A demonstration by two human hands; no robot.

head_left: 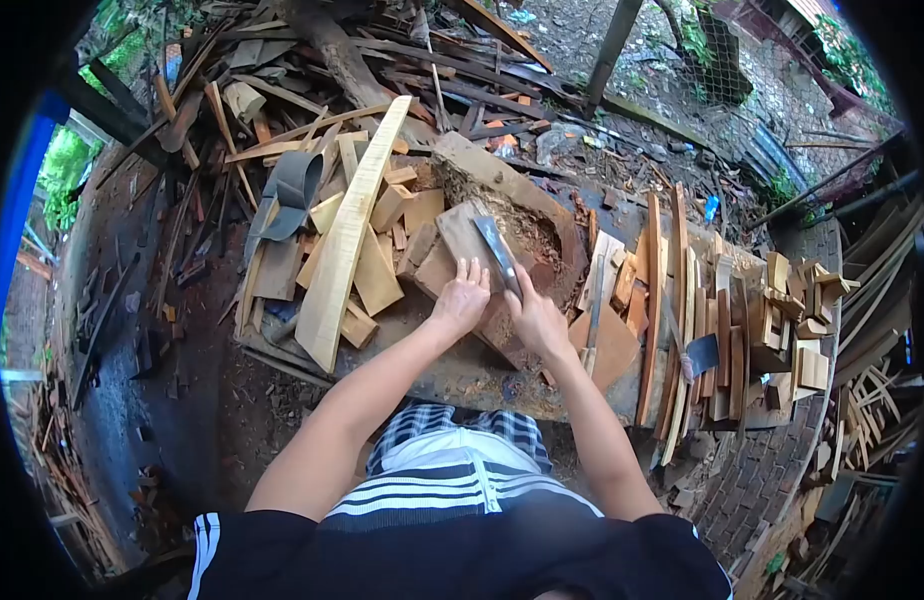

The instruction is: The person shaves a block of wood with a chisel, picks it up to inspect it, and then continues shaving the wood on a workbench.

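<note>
My left hand (464, 298) holds a wooden block (464, 232) by its near end, fingers laid over its face. The block stands tilted on a big, rough chopping log (530, 195) with a hollowed, crumbling side. In my right hand (538, 318), closed round the dark handle, is a short, broad-bladed knife (494, 246). Its blade points away from me and overlaps the block's right edge. Left of my hands lie several cut wooden blocks (377, 270) and a long, pale tapered board (360, 215).
A curled dark rubber strip (288, 195) rests on the pile at left. Right of me, long wooden strips (674, 300) and a blade with a handle (700, 355) lie on the worktable (462, 385). Stacked wood pieces (807, 310) stand at its right end. Scrap timber (462, 75) is heaped behind.
</note>
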